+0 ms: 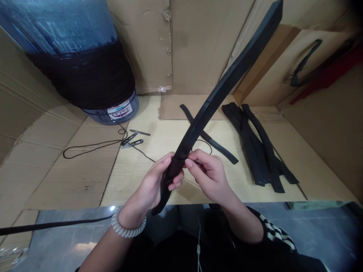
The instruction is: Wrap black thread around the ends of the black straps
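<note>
My left hand (pixel 154 183) is wrapped around the lower end of a long black strap (pixel 224 87) that rises up and to the right, far above the table. My right hand (pixel 208 173) pinches the same strap just above the left hand, fingers closed at its edge, where a thin black thread (pixel 204 142) seems to run. A white coiled band sits on my left wrist.
A pile of black straps (pixel 261 151) lies on the wooden table at the right, with a single strap (pixel 211 138) nearer the middle. Thread snips (pixel 132 140) and a black cord (pixel 90 148) lie left. A large spool under blue plastic (pixel 85 75) stands back left. Cardboard walls surround the table.
</note>
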A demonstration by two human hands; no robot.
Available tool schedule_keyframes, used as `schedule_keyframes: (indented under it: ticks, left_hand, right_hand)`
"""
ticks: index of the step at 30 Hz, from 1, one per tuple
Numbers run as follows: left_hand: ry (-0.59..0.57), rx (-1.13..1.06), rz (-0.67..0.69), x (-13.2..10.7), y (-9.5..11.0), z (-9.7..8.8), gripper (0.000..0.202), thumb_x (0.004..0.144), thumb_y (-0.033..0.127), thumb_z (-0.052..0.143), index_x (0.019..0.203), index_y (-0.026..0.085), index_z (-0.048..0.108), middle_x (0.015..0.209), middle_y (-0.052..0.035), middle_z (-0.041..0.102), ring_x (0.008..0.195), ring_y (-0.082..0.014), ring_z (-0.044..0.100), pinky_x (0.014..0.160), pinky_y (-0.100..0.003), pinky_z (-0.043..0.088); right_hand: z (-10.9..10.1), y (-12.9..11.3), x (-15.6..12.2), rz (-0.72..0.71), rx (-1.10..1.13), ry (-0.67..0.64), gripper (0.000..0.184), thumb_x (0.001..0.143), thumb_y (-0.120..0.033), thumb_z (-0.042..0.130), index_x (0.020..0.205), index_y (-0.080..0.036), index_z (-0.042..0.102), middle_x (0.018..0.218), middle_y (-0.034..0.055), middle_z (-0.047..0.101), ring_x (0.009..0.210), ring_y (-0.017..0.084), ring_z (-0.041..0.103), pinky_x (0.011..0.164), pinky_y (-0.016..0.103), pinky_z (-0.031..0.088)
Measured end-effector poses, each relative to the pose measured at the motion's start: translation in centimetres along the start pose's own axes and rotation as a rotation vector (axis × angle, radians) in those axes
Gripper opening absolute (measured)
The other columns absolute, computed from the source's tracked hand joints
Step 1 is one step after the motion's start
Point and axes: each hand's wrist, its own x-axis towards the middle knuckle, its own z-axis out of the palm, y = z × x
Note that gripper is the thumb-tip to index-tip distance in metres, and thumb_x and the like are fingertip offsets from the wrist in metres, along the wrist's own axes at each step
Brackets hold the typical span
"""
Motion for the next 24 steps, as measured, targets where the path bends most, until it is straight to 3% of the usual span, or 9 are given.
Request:
schedule_keyframes:
  ticks: [5,8,12,18,24]
  left_hand:
    - [0.03,0.188,0.108,-0.2,-0.2,-0.8,0.032,0.09,0.044,0.052,0.11,0.019,0.051,0.065,0.002,0.051,0.055,-0.0071,0.041,0.053,-0.019,0.031]
    - [0.058,0.32,0.216,-0.1,-0.4,-1.4,0.032,0.09,0.043,0.053,0.111,0.019,0.057,0.067,0.0016,0.051,0.059,-0.0079,0.044,0.055,-0.02,0.035]
    - [0.127,0.564,0.276,-0.2,-0.4,-1.4,0.027,0.091,0.038,0.055,0.115,0.026,0.061,0.077,0.0015,0.053,0.066,-0.0074,0.046,0.063,-0.019,0.039]
    - [0.265,0.868,0.397,-0.6,-0.8,-0.8,0.032,0.084,0.029,0.066,0.115,0.03,0.059,0.102,0.0006,0.062,0.091,-0.0111,0.056,0.081,-0.021,0.043]
    - [0.341,1.139,0.508,-1.0,-0.9,-0.2,0.034,0.084,0.026,0.066,0.116,0.028,0.057,0.105,-0.0001,0.064,0.092,-0.0125,0.058,0.082,-0.023,0.043]
  right_hand:
    - [-0.4,0.3,-0.3,0.039,-0.044,-0.009,0.016,0.093,-0.021,0.049,0.078,-0.016,0.051,0.055,-0.0046,0.049,0.043,0.003,0.038,0.041,0.017,0.027]
    - [-0.6,0.2,-0.5,0.051,-0.106,-0.062,0.012,0.094,-0.023,0.047,0.086,-0.016,0.052,0.06,-0.0034,0.048,0.048,0.005,0.038,0.046,0.019,0.031]
    - [-0.9,0.4,-0.5,-0.01,-0.205,-0.06,0.016,0.088,-0.031,0.057,0.093,-0.016,0.054,0.056,-0.0063,0.035,0.047,0.005,0.032,0.044,0.019,0.027]
    - [-0.9,0.9,-0.5,-0.001,-0.2,-0.028,0.019,0.093,-0.031,0.051,0.087,-0.015,0.058,0.06,-0.0028,0.047,0.051,0.006,0.041,0.047,0.02,0.031]
    - [-0.8,0.8,-0.7,-0.023,-0.09,0.01,0.026,0.093,-0.025,0.053,0.069,-0.015,0.048,0.052,-0.0052,0.033,0.046,0.004,0.029,0.042,0.02,0.023]
